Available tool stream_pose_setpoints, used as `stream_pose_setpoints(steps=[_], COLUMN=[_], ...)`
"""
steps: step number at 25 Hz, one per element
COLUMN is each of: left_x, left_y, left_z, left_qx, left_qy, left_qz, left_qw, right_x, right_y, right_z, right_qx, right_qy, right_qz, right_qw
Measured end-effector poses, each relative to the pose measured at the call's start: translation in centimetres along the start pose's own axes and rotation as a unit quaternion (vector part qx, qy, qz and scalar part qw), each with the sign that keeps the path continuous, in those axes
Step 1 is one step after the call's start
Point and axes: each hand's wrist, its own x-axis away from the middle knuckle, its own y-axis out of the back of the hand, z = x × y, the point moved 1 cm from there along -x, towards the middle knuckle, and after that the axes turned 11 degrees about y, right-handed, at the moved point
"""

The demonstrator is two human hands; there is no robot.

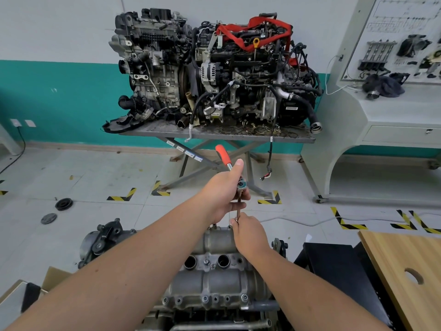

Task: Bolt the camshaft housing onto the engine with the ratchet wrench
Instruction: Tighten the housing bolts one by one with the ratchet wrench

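Both arms stretched forward; left hand (224, 189) curled around the wrench (230, 173) head, right hand (249, 232) pinching its shaft lower down.

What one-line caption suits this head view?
Left hand holds ratchet wrench head, right hand steadies its extension over camshaft housing.

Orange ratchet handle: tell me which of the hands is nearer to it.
Left. The left hand grips the ratchet wrench at its head, just below the orange ratchet handle. The right hand sits lower, pinching the thin metal extension bar above the grey camshaft housing.
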Motion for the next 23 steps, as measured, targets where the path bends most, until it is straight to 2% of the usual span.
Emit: stream_pose_setpoints(steps=[4,8,11,14,17,23], left_x=[0.3,1.1,2.0,1.7,1.1,0.7], left_y=[0.1,0.0,0.1,1.7,3.4,6.5], left_z=[-0.6,-5.4,-8.1,-6.8,-4.9,-2.9], left_qx=[0.033,0.061,0.062,0.078,0.098,0.123], left_qy=[0.011,-0.060,-0.074,-0.034,-0.005,0.020], left_qz=[0.003,0.011,0.019,-0.009,-0.033,-0.050], left_qw=[0.999,0.996,0.995,0.996,0.995,0.991], right_x=[0.4,-3.1,-5.2,-4.4,-3.7,-3.8], right_y=[0.7,4.4,7.0,5.8,4.1,2.3], right_z=[0.3,3.1,4.0,4.2,4.9,6.4], right_qx=[-0.001,-0.008,0.005,0.021,-0.017,-0.048], right_qy=[0.016,0.060,0.065,0.085,0.101,0.121], right_qz=[-0.004,-0.036,-0.043,0.022,0.081,0.142], right_qw=[1.000,0.998,0.997,0.996,0.991,0.981])
